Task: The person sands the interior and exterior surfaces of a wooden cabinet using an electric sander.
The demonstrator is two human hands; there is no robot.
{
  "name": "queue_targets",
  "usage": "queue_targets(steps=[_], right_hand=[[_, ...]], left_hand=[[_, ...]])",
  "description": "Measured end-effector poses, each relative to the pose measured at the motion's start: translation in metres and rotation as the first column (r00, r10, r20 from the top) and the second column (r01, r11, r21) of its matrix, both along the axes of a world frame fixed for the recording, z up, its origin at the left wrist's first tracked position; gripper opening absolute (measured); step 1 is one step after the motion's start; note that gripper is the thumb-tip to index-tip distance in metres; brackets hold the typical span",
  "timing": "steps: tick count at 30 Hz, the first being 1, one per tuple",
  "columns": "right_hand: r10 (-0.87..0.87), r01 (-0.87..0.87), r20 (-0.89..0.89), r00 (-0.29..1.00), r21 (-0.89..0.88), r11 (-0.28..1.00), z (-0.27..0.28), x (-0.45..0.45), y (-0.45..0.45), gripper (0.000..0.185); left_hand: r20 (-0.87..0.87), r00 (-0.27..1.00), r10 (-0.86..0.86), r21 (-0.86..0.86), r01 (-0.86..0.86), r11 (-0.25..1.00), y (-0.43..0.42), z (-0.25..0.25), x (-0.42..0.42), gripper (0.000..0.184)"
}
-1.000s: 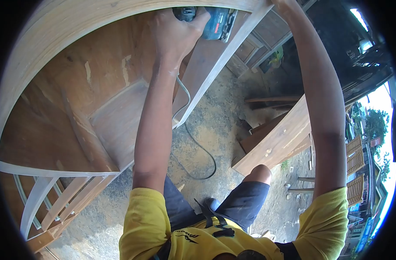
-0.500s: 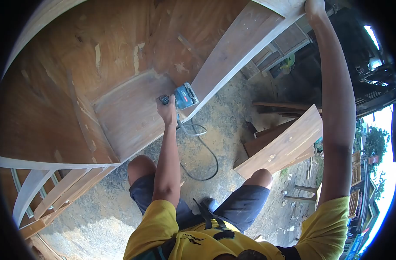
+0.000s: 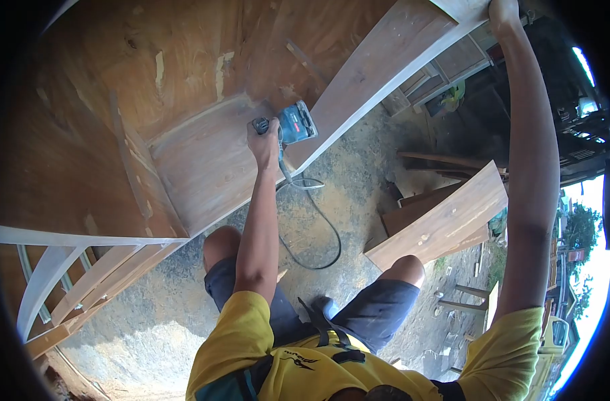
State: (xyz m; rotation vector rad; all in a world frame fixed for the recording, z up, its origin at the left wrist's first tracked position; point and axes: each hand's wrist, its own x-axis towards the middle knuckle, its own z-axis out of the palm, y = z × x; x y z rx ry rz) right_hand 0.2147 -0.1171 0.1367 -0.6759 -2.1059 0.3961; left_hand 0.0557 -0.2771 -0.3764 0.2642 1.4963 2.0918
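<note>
A large brown wooden furniture piece [image 3: 185, 60] fills the upper left of the view, its inner faces patched with pale streaks and its lower-left end made of curved slats [image 3: 48, 284]. Beside and below it spreads the stained floor [image 3: 348, 184]. A long panel [image 3: 378, 60] with a pale edge runs toward the upper right, and a loose board [image 3: 445, 220] slants across the floor near the right knee [image 3: 406, 269]. The blue sander [image 3: 295, 123] is just left of the long panel, over the lower inside of the furniture piece; whether its flat base touches the wood, I cannot tell. The left hand [image 3: 265, 142] holds it — grip closed around the tool's body. The right hand [image 3: 504, 13] is at the panel's far upper end, partly cut off, so its grip cannot be told. Thinnest of all, a dark cord [image 3: 339, 240] loops from the sander — down over the floor.
</note>
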Motion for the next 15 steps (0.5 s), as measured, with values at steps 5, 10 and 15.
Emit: queue_targets(steps=[5,10,15], right_hand=[[0.033,-0.034,0.020,0.999,0.046,0.998,0.000,0.001,0.003,0.046],[0.073,-0.072,-0.012,0.997,0.021,0.997,0.000,-0.002,0.001,0.046],[0.087,-0.087,-0.003,0.996,0.016,0.996,0.006,0.006,0.038,0.046]], left_hand=[[0.109,0.992,0.062,-0.065,-0.055,0.996,0.014,-0.095,0.002,0.032],[0.259,0.964,0.055,-0.049,-0.043,0.998,-0.007,-0.109,0.022,0.030],[0.173,0.984,0.045,-0.054,-0.036,0.998,-0.010,-0.121,0.028,0.031]])
